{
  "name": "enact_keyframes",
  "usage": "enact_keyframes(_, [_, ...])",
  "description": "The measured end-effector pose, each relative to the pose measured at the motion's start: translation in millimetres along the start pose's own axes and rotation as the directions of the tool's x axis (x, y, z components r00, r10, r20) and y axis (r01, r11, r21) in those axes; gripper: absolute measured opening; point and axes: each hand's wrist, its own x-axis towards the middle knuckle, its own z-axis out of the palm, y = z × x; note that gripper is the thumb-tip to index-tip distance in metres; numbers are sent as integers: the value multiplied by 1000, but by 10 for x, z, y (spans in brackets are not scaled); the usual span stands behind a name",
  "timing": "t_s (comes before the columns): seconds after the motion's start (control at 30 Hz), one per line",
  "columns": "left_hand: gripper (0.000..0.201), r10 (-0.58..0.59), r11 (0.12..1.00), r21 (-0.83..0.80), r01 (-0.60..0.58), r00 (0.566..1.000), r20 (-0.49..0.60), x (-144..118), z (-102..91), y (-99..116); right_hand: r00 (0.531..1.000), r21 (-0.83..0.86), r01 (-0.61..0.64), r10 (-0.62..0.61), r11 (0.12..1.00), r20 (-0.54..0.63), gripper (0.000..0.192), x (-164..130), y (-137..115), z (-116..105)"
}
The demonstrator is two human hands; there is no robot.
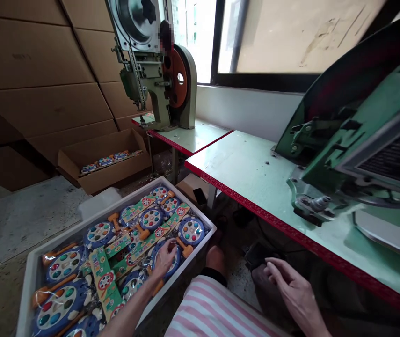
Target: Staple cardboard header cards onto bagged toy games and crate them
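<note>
My left hand (164,256) reaches into a white tray (211,229) of plastic-wrapped toys. Its fingers are drawn together on the wrapping of a round blue toy (176,263) with coloured knobs; the fingertips are partly hidden. Beside it lie an orange toy hammer (185,249) and another round blue toy (192,231). Green printed header cards (103,276) lie across several packs. My right hand (291,285) hovers over my lap, near the table's red edge, with fingers loosely bent and nothing visible in them.
A green stapling machine (354,154) stands on the pale table (242,159) at right. Another machine (154,79) stands further back. Stacked cartons (31,51) fill the left. An open carton (115,173) holds more toys. A phone (200,196) lies beyond the tray.
</note>
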Motion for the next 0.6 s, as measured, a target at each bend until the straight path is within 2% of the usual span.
enact_keyframes(0.07, [28,66,997,-34,-63,993,102,-150,265,153,988,-86,89,-98,992,-117,47,-39,-174,-320])
enact_keyframes(0.13, [30,124,991,-71,-111,968,219,-296,503,294,945,-192,173,-217,966,-243,45,-82,-363,-697])
enact_keyframes(0.17, [32,141,989,-83,-123,951,275,-361,608,356,908,-257,209,-285,944,-307,43,-98,-460,-908])
enact_keyframes(0.23, [37,157,987,-80,-138,918,364,-455,795,458,791,-421,251,-435,872,-430,41,-97,-637,-1379])
enact_keyframes(0.3, [39,165,985,-35,-166,892,421,-492,967,529,684,-579,212,-542,787,-487,42,-36,-766,-1908])
enact_keyframes(0.37, [38,176,976,28,-217,857,485,-503,1137,569,630,-710,115,-604,695,-488,47,75,-822,-2449])
enact_keyframes(0.4, [37,179,971,45,-234,842,509,-515,1218,581,624,-758,63,-618,649,-478,50,144,-822,-2696])
enact_keyframes(0.43, [37,181,968,52,-246,824,538,-538,1294,589,640,-790,23,-616,612,-459,53,220,-806,-2912])
enact_keyframes(0.5, [37,178,965,51,-257,783,596,-618,1419,612,731,-822,-28,-549,569,-405,58,387,-741,-3223])
enact_keyframes(0.6, [40,147,960,82,-268,728,669,-779,1514,722,868,-843,-41,-399,537,-296,73,635,-626,-3404])
